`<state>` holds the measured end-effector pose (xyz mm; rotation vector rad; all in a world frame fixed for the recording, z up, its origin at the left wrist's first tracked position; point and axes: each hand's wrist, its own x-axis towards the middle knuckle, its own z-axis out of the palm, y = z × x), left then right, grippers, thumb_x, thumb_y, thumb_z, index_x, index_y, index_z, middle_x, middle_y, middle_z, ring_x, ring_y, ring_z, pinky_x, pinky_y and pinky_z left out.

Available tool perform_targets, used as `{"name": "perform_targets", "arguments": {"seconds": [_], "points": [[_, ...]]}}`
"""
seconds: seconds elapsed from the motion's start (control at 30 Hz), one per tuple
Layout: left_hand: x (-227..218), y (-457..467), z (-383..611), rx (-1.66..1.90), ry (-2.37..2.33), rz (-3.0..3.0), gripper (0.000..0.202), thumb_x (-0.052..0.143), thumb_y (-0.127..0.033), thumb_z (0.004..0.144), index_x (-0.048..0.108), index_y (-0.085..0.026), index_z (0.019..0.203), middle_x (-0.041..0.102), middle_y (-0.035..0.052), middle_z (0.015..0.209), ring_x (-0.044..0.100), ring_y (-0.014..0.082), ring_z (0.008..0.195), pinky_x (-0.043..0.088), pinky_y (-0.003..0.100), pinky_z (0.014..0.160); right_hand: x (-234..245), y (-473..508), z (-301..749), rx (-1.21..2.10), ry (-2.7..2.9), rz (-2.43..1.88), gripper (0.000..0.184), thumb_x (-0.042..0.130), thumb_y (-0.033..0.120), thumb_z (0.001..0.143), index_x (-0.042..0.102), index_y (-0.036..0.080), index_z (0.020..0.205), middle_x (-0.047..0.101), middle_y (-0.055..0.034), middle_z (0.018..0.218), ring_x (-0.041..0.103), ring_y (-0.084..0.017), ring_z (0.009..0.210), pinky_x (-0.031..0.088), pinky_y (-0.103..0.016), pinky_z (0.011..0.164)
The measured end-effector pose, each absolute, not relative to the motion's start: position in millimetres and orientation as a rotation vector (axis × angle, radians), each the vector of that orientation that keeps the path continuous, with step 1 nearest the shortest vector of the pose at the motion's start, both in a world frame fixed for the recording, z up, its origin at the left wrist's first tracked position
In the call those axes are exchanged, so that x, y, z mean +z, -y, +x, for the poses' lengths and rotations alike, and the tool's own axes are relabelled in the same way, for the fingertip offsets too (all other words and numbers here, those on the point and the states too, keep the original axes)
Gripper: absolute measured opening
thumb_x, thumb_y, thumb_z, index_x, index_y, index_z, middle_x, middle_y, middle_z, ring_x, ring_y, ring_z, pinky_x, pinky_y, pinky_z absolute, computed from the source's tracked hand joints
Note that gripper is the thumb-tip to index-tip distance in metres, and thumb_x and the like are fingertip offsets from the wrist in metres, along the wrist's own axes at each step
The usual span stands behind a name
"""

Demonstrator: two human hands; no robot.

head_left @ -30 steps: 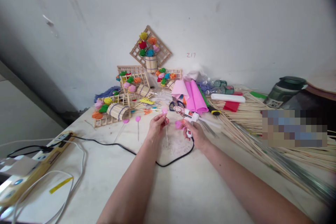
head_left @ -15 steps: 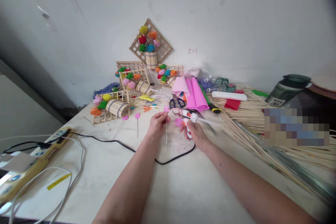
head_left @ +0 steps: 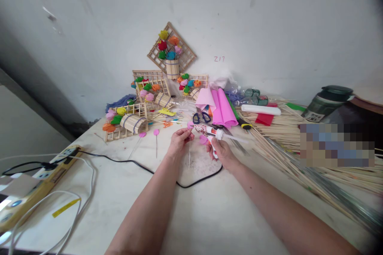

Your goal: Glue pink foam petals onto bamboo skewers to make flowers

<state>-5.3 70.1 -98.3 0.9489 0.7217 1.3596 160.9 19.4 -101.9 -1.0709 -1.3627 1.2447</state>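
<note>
Here, my left hand [head_left: 179, 140] pinches a thin stick [head_left: 189, 152] near its upper end, fingers closed on it; the stick hangs roughly upright, its lower tip just above the white table [head_left: 209, 215], and a small pink bud [head_left: 189, 124] sits at its top. My right hand [head_left: 220, 151] is clamped around the handle of a glue gun [head_left: 209, 131], whose patterned barrel points left, its nozzle right beside the pink bud. A pink piece [head_left: 204, 139] shows between the two hands, just under the gun; whether my fingers hold it I cannot tell. The gun's black cord [head_left: 143, 166] loops across the table to a power strip [head_left: 44, 175] at far left. Two finished pink-tipped sticks [head_left: 156, 143] lie left of my left hand. Behind are blue-handled scissors [head_left: 201, 117], rolled pink paper [head_left: 223, 108] and stick-frame crafts with coloured flowers [head_left: 128, 121]. A pile of bamboo sticks [head_left: 287, 135] spreads to the right.
</note>
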Motion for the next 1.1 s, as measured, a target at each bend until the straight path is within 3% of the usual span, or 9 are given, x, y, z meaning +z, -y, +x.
{"name": "perform_targets", "arguments": {"seconds": [1.1], "points": [[-96.7,-68.0,-5.4,1.34,-0.733,0.963,0.02,0.07,-0.03,0.063,0.061,-0.012,0.064,0.057,0.0014,0.054,0.05,0.0083,0.05,0.036,0.022,0.054,-99.4,-18.8,157.6,1.235,1.375,-1.055,0.049,0.04,0.063,0.076,0.047,0.017,0.06,0.045,0.0025,0.045,0.041,-0.007,0.035,0.028,-0.02,0.034]]}}
